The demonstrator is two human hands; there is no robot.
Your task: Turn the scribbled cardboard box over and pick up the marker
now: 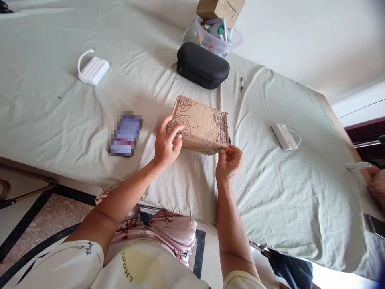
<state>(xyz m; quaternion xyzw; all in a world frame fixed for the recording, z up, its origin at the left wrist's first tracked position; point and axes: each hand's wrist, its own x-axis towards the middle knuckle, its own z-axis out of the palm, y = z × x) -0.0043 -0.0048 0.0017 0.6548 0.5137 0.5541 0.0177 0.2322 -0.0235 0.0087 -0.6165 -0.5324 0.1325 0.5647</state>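
Note:
A brown cardboard box with dark scribbled loops on its top and near side lies tilted across the cloth in front of me. At its left end, my left hand holds it, fingers spread over the edge and top and thumb by the near side. My right hand is closed in a pinch at the box's near right corner. A small dark thing shows just beyond those fingertips, too hidden to name. To the left of my left hand lies a phone, its screen blurred out.
Beyond the box sits a black zip case, with a clear plastic tub of bottles behind it. White devices with loops lie left and right. A small pen-like item lies near the case. Another person's hand shows far right.

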